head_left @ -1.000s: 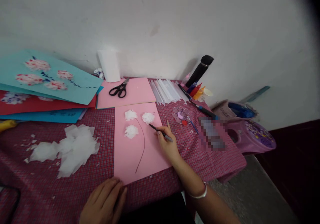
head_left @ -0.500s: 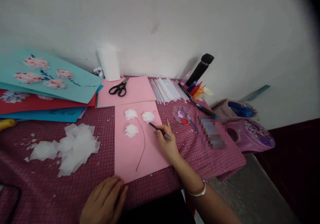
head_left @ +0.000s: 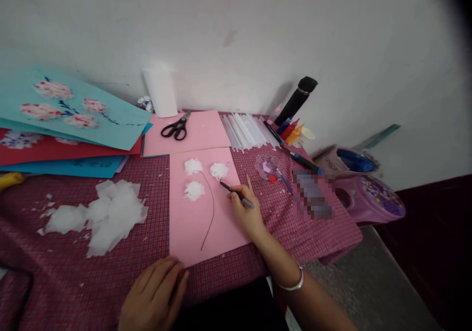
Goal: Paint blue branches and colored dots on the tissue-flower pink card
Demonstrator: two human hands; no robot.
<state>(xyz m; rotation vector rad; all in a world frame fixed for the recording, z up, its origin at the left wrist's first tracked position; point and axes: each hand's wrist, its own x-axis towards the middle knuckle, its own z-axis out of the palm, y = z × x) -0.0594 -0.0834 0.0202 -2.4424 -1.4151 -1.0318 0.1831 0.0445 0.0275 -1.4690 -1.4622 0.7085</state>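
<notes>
A pink sheet of paper [head_left: 206,218] lies on the chequered red tablecloth [head_left: 73,272]. Three white tissue tufts [head_left: 194,190] sit near its top, with a thin dark curved line running down from them. My right hand [head_left: 248,214] rests on the sheet's right edge, closed on a thin paintbrush [head_left: 238,195] whose tip lies just below the right tuft. A white bracelet circles that wrist. My left hand [head_left: 155,294] lies at the sheet's near left corner with its fingers together and pressed flat on the cloth.
A pile of white tissue [head_left: 103,213] lies left. Teal, red and blue sheets [head_left: 73,119] stack at the back left. Black scissors [head_left: 175,128] rest on another pink sheet. White strips [head_left: 245,132], a paint palette [head_left: 268,167], markers, a black bottle [head_left: 295,105] and a purple box [head_left: 368,198] stand right.
The view has shifted slightly. Both hands and the brush stay where they were on the pink sheet.
</notes>
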